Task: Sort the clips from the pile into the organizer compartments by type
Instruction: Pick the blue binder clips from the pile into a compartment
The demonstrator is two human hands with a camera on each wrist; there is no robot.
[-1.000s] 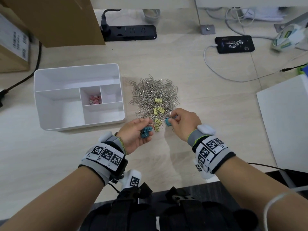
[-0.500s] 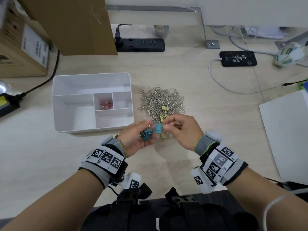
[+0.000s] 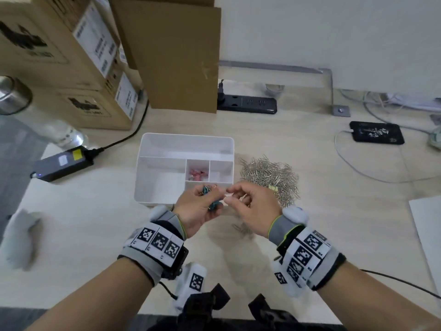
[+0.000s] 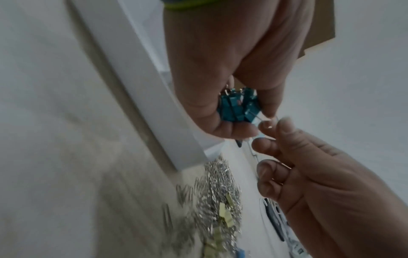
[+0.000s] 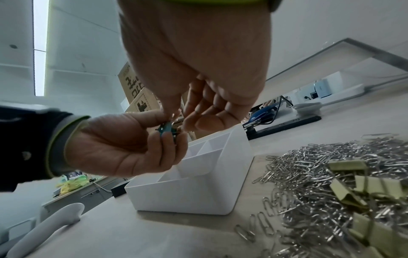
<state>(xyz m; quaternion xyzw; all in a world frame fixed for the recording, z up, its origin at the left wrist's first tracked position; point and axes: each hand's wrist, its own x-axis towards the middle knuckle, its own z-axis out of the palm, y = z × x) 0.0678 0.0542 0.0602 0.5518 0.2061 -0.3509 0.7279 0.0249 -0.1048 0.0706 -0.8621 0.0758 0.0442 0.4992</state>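
Note:
My left hand point(image 3: 210, 199) hovers over the front right corner of the white organizer point(image 3: 152, 187) and grips a bunch of blue binder clips point(image 3: 213, 204). In the left wrist view those blue clips point(image 4: 234, 108) sit between thumb and curled fingers. My right hand point(image 3: 226, 195) meets them, its fingertips point(image 4: 264, 125) pinching a wire handle of one blue clip. Pink clips point(image 3: 198, 175) lie in a small middle compartment. The pile of silver paper clips point(image 3: 269, 180) with yellow binder clips point(image 3: 273, 188) on it lies right of the organizer.
Cardboard boxes point(image 3: 78, 75) and a black power strip point(image 3: 248, 105) stand at the back. A power brick point(image 3: 62, 163) lies left of the organizer, a phone point(image 3: 377, 133) on a cable far right, a white sheet point(image 3: 429, 225) at the right edge.
My right hand lifted a blue clip from the pile and brought it to the left hand's bunch. Both hands moved left, from the pile to above the organizer's front corner.

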